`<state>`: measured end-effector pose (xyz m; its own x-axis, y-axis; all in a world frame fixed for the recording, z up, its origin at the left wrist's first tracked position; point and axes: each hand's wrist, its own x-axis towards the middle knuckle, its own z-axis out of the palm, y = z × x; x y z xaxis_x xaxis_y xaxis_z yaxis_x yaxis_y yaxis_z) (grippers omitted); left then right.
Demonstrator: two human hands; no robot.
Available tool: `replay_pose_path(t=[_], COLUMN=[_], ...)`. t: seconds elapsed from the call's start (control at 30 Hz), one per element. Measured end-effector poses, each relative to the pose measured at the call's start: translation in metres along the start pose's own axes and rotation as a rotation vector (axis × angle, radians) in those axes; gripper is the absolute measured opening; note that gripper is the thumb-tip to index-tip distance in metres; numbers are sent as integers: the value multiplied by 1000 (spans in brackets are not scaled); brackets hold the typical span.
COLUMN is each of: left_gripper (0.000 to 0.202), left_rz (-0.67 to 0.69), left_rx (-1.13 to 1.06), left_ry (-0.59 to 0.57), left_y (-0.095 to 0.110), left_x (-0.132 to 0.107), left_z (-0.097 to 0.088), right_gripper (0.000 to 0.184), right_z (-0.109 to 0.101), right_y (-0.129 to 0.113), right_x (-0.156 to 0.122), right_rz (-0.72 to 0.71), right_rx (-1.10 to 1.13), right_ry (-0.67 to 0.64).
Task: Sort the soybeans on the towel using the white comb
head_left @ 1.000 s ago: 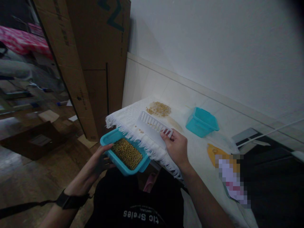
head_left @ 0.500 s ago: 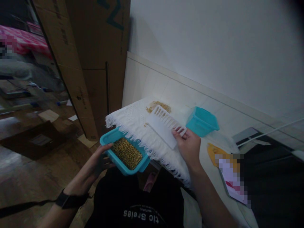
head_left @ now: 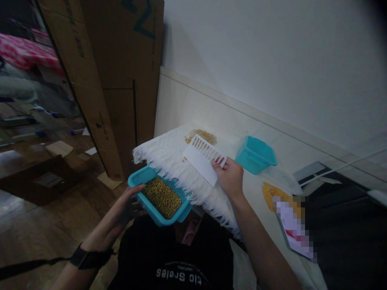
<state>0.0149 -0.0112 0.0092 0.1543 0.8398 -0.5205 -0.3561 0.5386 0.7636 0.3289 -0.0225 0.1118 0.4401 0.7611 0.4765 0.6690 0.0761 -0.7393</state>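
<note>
while the left hand [head_left: 125, 203] clasps the near rim of a teal tray [head_left: 139, 177], held under the fringed edge of the white cloth [head_left: 165, 155], the right hand [head_left: 231, 179] pinches one end of a white slotted scraper [head_left: 201, 161] — fingers closed on it, teeth pointing away from the grip. whether the blade touches the cloth i cannot tell. the tray sits below and left of that grip, its floor covered with beans [head_left: 161, 197]. left out: a loose pile [head_left: 202, 136] on the cloth just beyond the teeth, plus a few strays [head_left: 184, 160] beside the blade. my read — most is in the tray, a smaller share remains. a second teal tub [head_left: 255, 154] stands right of the grip, contents hidden.
</note>
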Motion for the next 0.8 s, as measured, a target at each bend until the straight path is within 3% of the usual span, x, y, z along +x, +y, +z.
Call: replay_pose_path(t=[0.43,0.8], left_gripper=[45,52], left_rz=[-5,2], left_rx=[-2,-23], left_ry=[49,36], left_y=[9,10], left_x=[-1,0], left_z=[-2,-6], right_gripper=[29,30], right_z=[6,10], right_y=[6,-1], right_x=[-3,-5], right_rz=[3,0], right_rx=[98,210], right_ry=[-96,-204])
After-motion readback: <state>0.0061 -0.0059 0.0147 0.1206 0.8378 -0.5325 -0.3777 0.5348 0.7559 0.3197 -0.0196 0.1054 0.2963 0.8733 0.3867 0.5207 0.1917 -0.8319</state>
